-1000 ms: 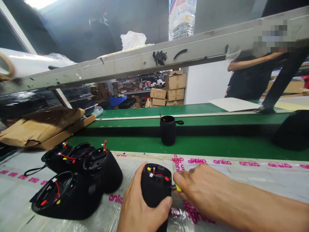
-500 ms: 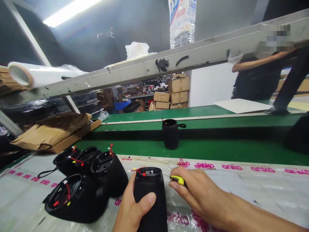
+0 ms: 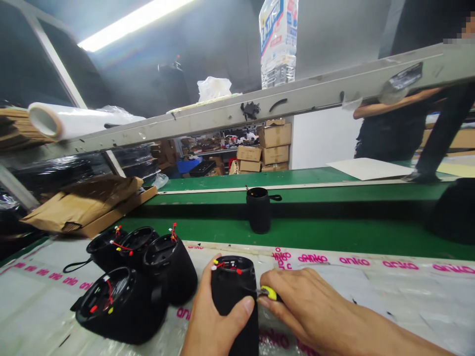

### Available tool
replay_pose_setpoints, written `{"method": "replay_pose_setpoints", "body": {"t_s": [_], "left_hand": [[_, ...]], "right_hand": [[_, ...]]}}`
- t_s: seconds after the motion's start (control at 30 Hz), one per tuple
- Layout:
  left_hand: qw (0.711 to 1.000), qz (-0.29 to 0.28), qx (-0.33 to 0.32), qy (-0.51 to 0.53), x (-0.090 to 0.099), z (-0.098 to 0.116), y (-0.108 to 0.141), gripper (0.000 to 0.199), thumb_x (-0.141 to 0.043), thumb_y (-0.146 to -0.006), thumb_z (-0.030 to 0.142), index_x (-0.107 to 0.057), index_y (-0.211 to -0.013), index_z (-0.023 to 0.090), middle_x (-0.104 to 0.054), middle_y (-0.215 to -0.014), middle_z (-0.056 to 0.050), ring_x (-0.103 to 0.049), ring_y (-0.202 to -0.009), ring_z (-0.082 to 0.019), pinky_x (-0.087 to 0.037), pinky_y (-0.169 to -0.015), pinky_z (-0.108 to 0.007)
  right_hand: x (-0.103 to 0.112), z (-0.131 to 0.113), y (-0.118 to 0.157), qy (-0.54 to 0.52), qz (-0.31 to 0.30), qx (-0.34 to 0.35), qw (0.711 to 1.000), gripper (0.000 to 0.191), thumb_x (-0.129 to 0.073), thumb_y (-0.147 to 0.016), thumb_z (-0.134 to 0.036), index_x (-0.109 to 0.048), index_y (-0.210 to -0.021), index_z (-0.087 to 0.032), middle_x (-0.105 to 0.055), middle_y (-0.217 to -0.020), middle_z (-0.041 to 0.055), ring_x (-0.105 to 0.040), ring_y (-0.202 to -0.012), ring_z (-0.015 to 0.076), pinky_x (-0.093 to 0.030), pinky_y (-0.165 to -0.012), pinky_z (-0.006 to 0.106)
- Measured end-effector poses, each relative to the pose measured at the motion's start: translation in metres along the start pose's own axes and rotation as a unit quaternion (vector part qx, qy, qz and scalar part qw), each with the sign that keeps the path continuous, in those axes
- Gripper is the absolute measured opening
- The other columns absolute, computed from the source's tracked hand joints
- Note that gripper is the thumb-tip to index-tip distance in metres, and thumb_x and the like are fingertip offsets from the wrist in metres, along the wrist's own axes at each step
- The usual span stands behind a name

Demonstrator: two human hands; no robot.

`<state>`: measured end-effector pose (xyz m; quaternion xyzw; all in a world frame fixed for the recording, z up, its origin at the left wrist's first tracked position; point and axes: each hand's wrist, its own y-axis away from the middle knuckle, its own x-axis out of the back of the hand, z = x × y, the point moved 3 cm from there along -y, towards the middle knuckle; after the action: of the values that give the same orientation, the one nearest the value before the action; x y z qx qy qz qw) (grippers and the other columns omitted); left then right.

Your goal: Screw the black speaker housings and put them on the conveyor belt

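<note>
My left hand (image 3: 218,316) is wrapped around a black speaker housing (image 3: 234,291), thumb across its front. The housing stands with its open top up, and red wires with small yellow, white and red connectors hang at the rim. In my right hand (image 3: 302,301) is a yellow-and-black-handled tool (image 3: 269,293) with a thin metal tip; its exact kind is unclear. The tip points left, at the housing's right side near my left thumb; whether it touches cannot be told. Several similar black housings (image 3: 172,272) with wires stand to the left.
The bench (image 3: 356,306) has a plastic covering with pink print. Behind it runs a green belt (image 3: 352,225), bearing another black housing (image 3: 259,212) with a strap. A cardboard box (image 3: 107,212) lies at left. A metal rail (image 3: 208,116) crosses above; a person (image 3: 389,126) stands beyond at right.
The tool in my right hand has moved down and toward the housing, its tip now by the housing's side. My left hand keeps its hold. The camera view has shifted slightly.
</note>
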<state>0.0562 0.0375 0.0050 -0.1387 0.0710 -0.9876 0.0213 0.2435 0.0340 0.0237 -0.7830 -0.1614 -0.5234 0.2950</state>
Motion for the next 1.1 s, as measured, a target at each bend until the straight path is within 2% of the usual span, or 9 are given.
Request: {"method": "replay_pose_setpoints", "body": {"t_s": [0.13,0.3,0.43,0.67,0.83,0.97,1.1], "left_hand": [[0.998,0.02,-0.023,-0.047,-0.005,-0.008,0.0,0.084,-0.069,-0.072,0.048,-0.037,-0.144,0.018,-0.055,-0.14,-0.015,-0.05,-0.132,-0.034,-0.034,-0.113,-0.052],[0.996,0.03,-0.047,-0.074,-0.01,-0.012,-0.002,0.082,-0.07,-0.07,0.041,-0.042,-0.143,0.017,-0.056,-0.14,-0.015,-0.049,-0.132,-0.036,-0.036,-0.112,-0.053],[0.995,0.027,-0.044,-0.089,-0.013,-0.009,-0.003,0.08,-0.072,-0.067,0.038,-0.046,-0.14,0.017,-0.058,-0.137,-0.016,-0.05,-0.131,-0.038,-0.038,-0.11,-0.055],[0.992,0.033,-0.035,-0.119,-0.018,0.0,-0.003,0.081,-0.072,-0.06,0.025,-0.049,-0.138,0.018,-0.061,-0.132,-0.015,-0.055,-0.124,-0.038,-0.041,-0.107,-0.053],[0.986,0.039,-0.025,-0.159,-0.022,0.007,-0.002,0.081,-0.069,-0.061,0.028,-0.047,-0.137,0.018,-0.064,-0.127,-0.014,-0.059,-0.119,-0.038,-0.044,-0.102,-0.053],[0.972,0.055,-0.028,-0.225,-0.026,0.014,0.001,0.081,-0.067,-0.064,0.032,-0.043,-0.139,0.014,-0.063,-0.128,-0.016,-0.06,-0.118,-0.038,-0.045,-0.1,-0.054],[0.96,0.073,-0.055,-0.264,-0.022,0.018,0.005,0.08,-0.067,-0.064,0.03,-0.041,-0.139,0.018,-0.061,-0.13,-0.014,-0.061,-0.116,-0.036,-0.048,-0.097,-0.052]], "right_hand": [[0.001,0.001,-0.004,0.036,-0.004,0.009,0.999,0.008,-0.051,-0.1,-0.029,-0.052,-0.096,-0.022,-0.065,-0.085,0.0013,-0.065,-0.071,0.0233,-0.041,-0.058,0.034],[0.003,0.003,-0.001,0.074,-0.009,0.029,0.997,0.007,-0.057,-0.097,-0.024,-0.051,-0.095,-0.022,-0.066,-0.084,0.0012,-0.065,-0.068,0.0229,-0.038,-0.056,0.033],[0.006,0.005,-0.001,0.102,-0.005,0.035,0.994,0.012,-0.061,-0.094,-0.021,-0.049,-0.092,-0.022,-0.066,-0.082,0.0009,-0.065,-0.066,0.0222,-0.035,-0.053,0.032],[0.007,0.004,0.001,0.206,0.014,0.082,0.975,0.023,-0.067,-0.088,-0.021,-0.044,-0.09,-0.023,-0.063,-0.072,-0.002,-0.061,-0.052,0.0208,-0.018,-0.044,0.035],[0.005,0.007,0.004,0.257,-0.007,0.1,0.961,0.033,-0.067,-0.074,-0.011,-0.045,-0.096,-0.022,-0.062,-0.07,-0.0033,-0.057,-0.046,0.0197,-0.01,-0.043,0.037],[0.003,0.009,0.004,0.276,-0.009,0.087,0.957,0.027,-0.064,-0.077,-0.011,-0.045,-0.091,-0.023,-0.061,-0.069,-0.0023,-0.055,-0.046,0.0188,-0.01,-0.044,0.036],[-0.004,0.012,0.005,0.21,0.0,0.064,0.976,0.021,-0.062,-0.089,-0.019,-0.042,-0.089,-0.024,-0.063,-0.068,-0.0029,-0.059,-0.048,0.0193,-0.018,-0.044,0.034]]}}
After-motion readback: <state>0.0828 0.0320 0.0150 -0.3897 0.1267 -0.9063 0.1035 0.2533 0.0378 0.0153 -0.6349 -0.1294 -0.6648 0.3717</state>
